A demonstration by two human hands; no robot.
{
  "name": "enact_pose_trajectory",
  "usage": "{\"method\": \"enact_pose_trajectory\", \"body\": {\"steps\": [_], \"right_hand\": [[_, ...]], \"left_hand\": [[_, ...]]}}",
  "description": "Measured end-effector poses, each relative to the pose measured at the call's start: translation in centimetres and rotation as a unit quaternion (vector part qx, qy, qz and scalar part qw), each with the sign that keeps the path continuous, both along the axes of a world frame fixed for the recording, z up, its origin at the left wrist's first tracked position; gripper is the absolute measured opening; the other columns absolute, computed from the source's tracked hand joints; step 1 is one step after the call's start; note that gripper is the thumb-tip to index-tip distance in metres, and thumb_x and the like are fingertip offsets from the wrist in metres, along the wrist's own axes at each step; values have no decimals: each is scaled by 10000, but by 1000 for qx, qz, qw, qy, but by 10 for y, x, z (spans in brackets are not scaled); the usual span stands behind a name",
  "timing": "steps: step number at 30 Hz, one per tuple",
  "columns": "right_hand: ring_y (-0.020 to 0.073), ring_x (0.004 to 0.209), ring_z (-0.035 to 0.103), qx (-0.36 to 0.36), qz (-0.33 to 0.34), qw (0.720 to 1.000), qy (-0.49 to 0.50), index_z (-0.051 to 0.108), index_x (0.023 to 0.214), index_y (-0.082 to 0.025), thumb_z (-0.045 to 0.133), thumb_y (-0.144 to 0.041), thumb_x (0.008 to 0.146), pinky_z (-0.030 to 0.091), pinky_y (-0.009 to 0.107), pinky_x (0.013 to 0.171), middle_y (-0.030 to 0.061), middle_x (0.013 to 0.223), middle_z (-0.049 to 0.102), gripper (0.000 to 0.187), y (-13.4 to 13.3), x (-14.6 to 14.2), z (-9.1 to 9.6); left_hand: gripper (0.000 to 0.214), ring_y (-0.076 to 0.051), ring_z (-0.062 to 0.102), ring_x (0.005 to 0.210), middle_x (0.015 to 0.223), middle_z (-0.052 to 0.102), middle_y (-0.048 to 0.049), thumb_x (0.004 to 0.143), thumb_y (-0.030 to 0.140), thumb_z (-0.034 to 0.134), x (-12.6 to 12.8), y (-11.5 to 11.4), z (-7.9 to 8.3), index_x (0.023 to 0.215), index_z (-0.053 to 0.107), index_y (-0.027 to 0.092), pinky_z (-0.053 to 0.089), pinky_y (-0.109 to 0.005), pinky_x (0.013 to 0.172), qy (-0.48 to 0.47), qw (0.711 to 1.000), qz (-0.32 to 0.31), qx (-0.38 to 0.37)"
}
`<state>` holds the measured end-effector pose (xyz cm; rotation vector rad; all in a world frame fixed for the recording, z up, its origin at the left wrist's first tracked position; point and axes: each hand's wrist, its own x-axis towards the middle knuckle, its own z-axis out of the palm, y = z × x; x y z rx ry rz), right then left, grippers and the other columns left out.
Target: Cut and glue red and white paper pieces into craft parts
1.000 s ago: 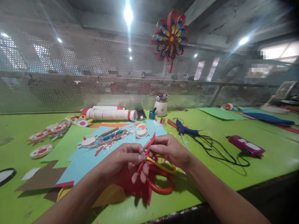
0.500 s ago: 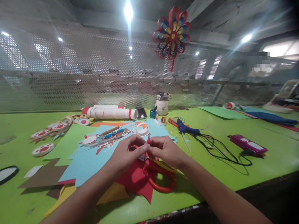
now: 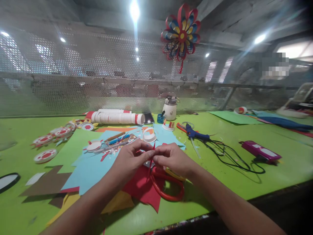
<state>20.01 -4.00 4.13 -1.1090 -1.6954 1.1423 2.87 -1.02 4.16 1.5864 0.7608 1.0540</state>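
Between my two hands is a narrow red paper strip (image 3: 149, 167), pinched at its upper part with its tail hanging down. My left hand (image 3: 133, 156) grips it between thumb and fingers. Fingers of my right hand (image 3: 172, 158) close on it from the other side, fingertips touching the left ones. Under the right hand lie red-handled scissors (image 3: 168, 196), their blades mostly hidden. A sheet of red paper (image 3: 140, 191) rests below the hands. Just beyond them stands a white paper ring (image 3: 149, 136).
A blue glue gun (image 3: 195, 133) with black cable lies to the right, near a purple device (image 3: 261, 152). Left are red-and-white paper discs (image 3: 46, 156) and a blue sheet (image 3: 90, 176) bearing pens and scraps. White rolls (image 3: 117, 118) and a bottle (image 3: 170, 109) stand behind.
The red strip's lower end now hangs further down and to the left between my hands. Both hands stay in nearly the same place, still pinching.
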Motion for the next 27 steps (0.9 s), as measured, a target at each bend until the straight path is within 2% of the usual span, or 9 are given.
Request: {"method": "enact_pose_trajectory", "body": {"steps": [5,10,17,23,27], "right_hand": [[89,529,413,14,0,1000,-9,576,648,-167,530,-214,735,334,233,531,-48,561,478,109,0,0,0],[89,554,366,48,-8,998,-37,561,625,-170,520,-143,728,308,229,536,-54,583,438,114,-2,-4,1],[97,577,385,60,1,998,-35,570,672,-176,515,-149,735,313,235,556,-53,607,447,87,-2,-7,-1],[94,575,412,2,10,1000,4,586,674,-169,582,-165,709,337,238,559,-50,619,489,36,-2,-9,-2],[92,543,432,-34,17,999,18,603,685,-172,610,-205,721,336,234,534,-52,591,514,49,-2,-10,-3]], "left_hand": [[139,-158,595,725,772,676,-14,718,291,741,-1,2,0,782,700,174,450,-266,688,-7,999,-23,-26],[100,-145,553,665,702,634,2,722,263,704,1,0,0,723,673,168,423,-261,647,26,999,25,19],[210,-151,551,659,691,631,-6,749,364,708,0,-1,0,743,641,166,431,-282,665,4,999,-15,-36],[241,-133,530,634,646,599,11,738,365,723,1,3,-4,675,606,164,418,-267,645,-21,997,14,-66],[262,-112,507,602,624,574,26,696,365,756,2,7,-7,666,595,161,411,-248,609,-85,990,32,-111]]}}
